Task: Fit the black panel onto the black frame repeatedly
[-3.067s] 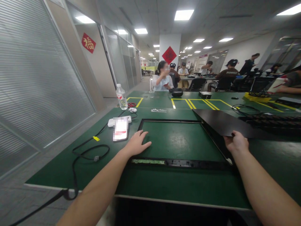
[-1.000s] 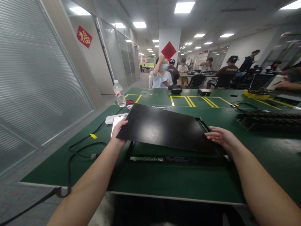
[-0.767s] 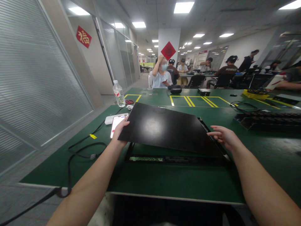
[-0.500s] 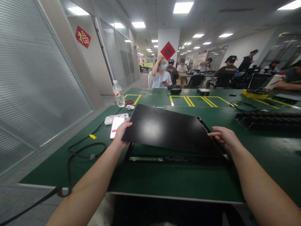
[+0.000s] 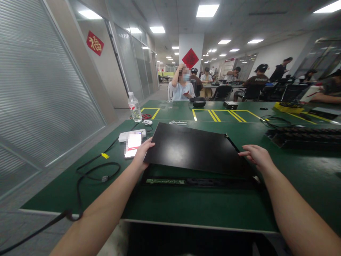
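Note:
A thin, glossy black screen panel [image 5: 191, 149] lies tilted over a dark frame, its left side raised. My left hand [image 5: 144, 153] is closed on the panel's left edge, thumb on top and the other fingers hidden beneath. Beside the right edge is my right hand [image 5: 257, 156], its forefinger stretched toward the rim and the other fingers loosely bent; it grips nothing, and whether the fingertip touches the edge I cannot tell. Along the frame's near side [image 5: 218, 182], a green circuit board strip [image 5: 165, 181] shows below the panel.
Left of the panel lie a phone [image 5: 133, 145], a white power strip [image 5: 124, 136] and a black cable [image 5: 93, 164]. A water bottle [image 5: 134, 106] and red scissors [image 5: 146, 116] stand farther back. Black slotted parts [image 5: 306, 138] lie at right. A person [image 5: 182, 89] sits across the table.
The panel's left side has come lower and shifted slightly right, together with my left hand. My right hand has moved a little to the right.

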A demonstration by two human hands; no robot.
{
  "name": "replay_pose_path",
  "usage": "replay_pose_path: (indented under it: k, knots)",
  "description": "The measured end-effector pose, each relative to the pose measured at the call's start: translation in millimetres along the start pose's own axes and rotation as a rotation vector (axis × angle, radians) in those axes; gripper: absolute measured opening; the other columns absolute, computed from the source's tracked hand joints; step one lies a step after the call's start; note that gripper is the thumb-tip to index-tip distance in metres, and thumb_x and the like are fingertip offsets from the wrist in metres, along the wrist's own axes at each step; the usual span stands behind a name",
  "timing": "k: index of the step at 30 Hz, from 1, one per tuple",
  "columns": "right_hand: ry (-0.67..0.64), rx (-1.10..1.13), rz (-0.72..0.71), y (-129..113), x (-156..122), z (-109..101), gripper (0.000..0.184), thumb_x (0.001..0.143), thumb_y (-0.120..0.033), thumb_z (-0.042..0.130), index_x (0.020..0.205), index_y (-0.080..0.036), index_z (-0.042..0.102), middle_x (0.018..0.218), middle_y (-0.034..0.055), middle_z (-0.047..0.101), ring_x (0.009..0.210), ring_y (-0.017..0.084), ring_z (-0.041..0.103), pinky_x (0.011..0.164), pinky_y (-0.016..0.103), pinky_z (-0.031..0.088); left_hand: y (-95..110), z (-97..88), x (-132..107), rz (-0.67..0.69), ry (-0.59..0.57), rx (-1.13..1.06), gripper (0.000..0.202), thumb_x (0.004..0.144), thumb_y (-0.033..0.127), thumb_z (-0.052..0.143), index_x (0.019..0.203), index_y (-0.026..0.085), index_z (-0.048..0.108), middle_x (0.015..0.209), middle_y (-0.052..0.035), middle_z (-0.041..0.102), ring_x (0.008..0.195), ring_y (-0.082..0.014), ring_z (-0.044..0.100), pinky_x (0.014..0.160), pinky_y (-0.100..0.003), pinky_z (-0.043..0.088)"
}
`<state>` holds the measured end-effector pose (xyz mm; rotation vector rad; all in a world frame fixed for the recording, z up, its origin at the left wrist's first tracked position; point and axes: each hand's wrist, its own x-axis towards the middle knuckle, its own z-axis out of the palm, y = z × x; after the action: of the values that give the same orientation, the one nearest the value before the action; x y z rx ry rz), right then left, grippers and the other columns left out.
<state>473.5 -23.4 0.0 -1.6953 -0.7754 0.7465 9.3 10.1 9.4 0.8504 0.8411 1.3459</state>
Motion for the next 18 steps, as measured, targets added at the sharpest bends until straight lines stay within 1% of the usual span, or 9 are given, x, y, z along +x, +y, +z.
replay_pose_path:
  k: [3, 7, 13, 15, 18]
  knots:
    - [0.011, -0.033, -0.003, -0.9, -0.7, -0.1, 0.013, 0.075, -0.024, 0.069, 0.087, -0.018, 0.067, 0.064, 0.0118, 0.073, 0.038, 0.009, 0.040, 0.036, 0.019, 0.029, -0.8, -0.1, -0.1, -0.012, 0.010, -0.008, 0.072, 0.063, 0.016, 0.075, 0.134, 0.012, 0.069, 0.100, -0.0100, 0.082, 0.085, -0.0264, 0.076, 0.063, -0.027, 0.056]
    - [0.019, -0.069, -0.018, 0.7, 0.5, -0.8, 0.014, 0.074, -0.026, 0.069, 0.087, -0.019, 0.069, 0.066, 0.0112, 0.074, 0.040, 0.011, 0.042, 0.038, 0.022, 0.033, -2.1, 0.1, 0.0, -0.047, 0.035, -0.016, 0.072, 0.064, 0.015, 0.074, 0.136, 0.015, 0.069, 0.101, -0.0092, 0.082, 0.084, -0.0266, 0.077, 0.064, -0.028, 0.057]
    - [0.037, -0.126, -0.053, 2.6, -0.7, 0.3, 0.015, 0.075, -0.028, 0.068, 0.087, -0.019, 0.069, 0.065, 0.0095, 0.074, 0.042, 0.012, 0.042, 0.042, 0.025, 0.035, -1.8, 1.0, -0.3, -0.070, 0.048, -0.009, 0.072, 0.063, 0.015, 0.074, 0.135, 0.015, 0.070, 0.100, -0.0097, 0.082, 0.083, -0.0270, 0.077, 0.063, -0.028, 0.057]
    - [0.039, -0.161, -0.069, 3.5, -0.8, 0.2, 0.015, 0.075, -0.028, 0.067, 0.087, -0.020, 0.070, 0.065, 0.0086, 0.074, 0.045, 0.013, 0.044, 0.045, 0.026, 0.036, -1.7, 1.5, -0.6, -0.066, 0.053, -0.002, 0.069, 0.063, 0.015, 0.074, 0.133, 0.013, 0.071, 0.099, -0.0101, 0.082, 0.084, -0.0273, 0.077, 0.063, -0.028, 0.057]
    - [0.044, -0.224, -0.090, 6.1, 1.6, -1.0, 0.015, 0.076, -0.029, 0.066, 0.087, -0.021, 0.070, 0.067, 0.0081, 0.074, 0.052, 0.017, 0.053, 0.049, 0.027, 0.039, -2.5, 1.9, -0.3, -0.062, 0.066, 0.006, 0.064, 0.063, 0.014, 0.074, 0.127, 0.012, 0.073, 0.097, -0.0104, 0.082, 0.083, -0.0267, 0.077, 0.063, -0.028, 0.057]
